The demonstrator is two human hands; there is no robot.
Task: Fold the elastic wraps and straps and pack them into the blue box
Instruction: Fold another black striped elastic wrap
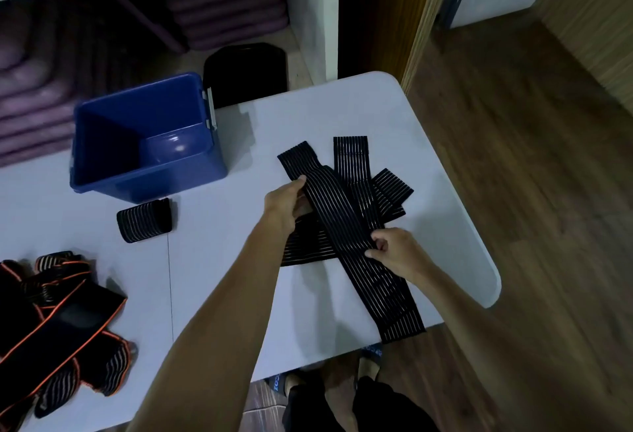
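A long black elastic wrap (346, 226) with pale stripes lies diagonally across the white table (219, 260), its near end hanging over the front edge. My left hand (291, 200) grips its left edge near the far end. My right hand (390, 250) pinches its right edge lower down. Under it lie other black striped wraps (363, 174), crossed over one another. The blue box (147, 137) stands open at the back left, nothing visible inside. One folded black wrap (145, 221) sits just in front of the box.
A tangle of black straps with orange edging (61, 322) lies at the table's near left. A black lid-like object (245, 71) leans behind the table. Purple cushions (222, 3) are stacked in shelving beyond. Wooden floor (531, 191) spreads to the right.
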